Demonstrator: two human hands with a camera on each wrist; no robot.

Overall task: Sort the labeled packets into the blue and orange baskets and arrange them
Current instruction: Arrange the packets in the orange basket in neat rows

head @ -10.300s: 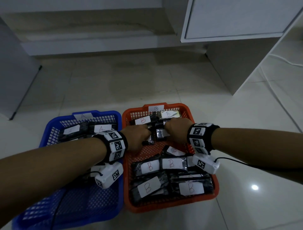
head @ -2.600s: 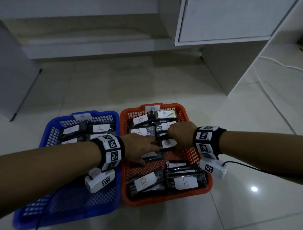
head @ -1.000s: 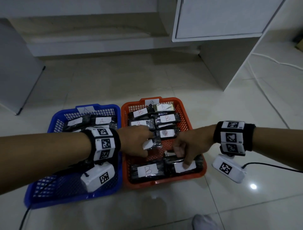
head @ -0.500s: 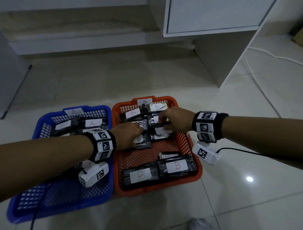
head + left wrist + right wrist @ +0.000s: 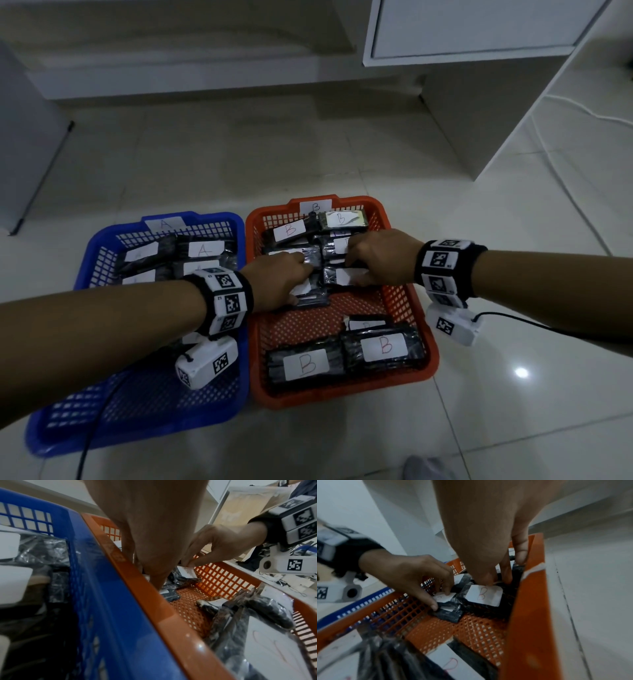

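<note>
Orange plastic first, from the head view: orange basket [image 5: 432,356] touching blue basket [image 5: 137,435] on the floor, A-labelled packets [image 5: 205,249] at the blue one's far end, B-labelled packets [image 5: 383,346] rowed at the orange one's near and far ends. Leaves bare mesh between, seemingly room for rows not yet squared. Left hand [image 5: 277,281] and right hand [image 5: 380,257] both down in the far half, side by side, apparently to line up neighbouring packets. From the left wrist: right fingers curled, pinching a white label corner, likely to tug its packet straight. From the right wrist: right fingertips dug in behind the B packet [image 5: 484,595] by the orange wall, gripping it; left thumb and forefinger nipping the small packet [image 5: 448,613] just beside it, too blurred to say how firmly.
</note>
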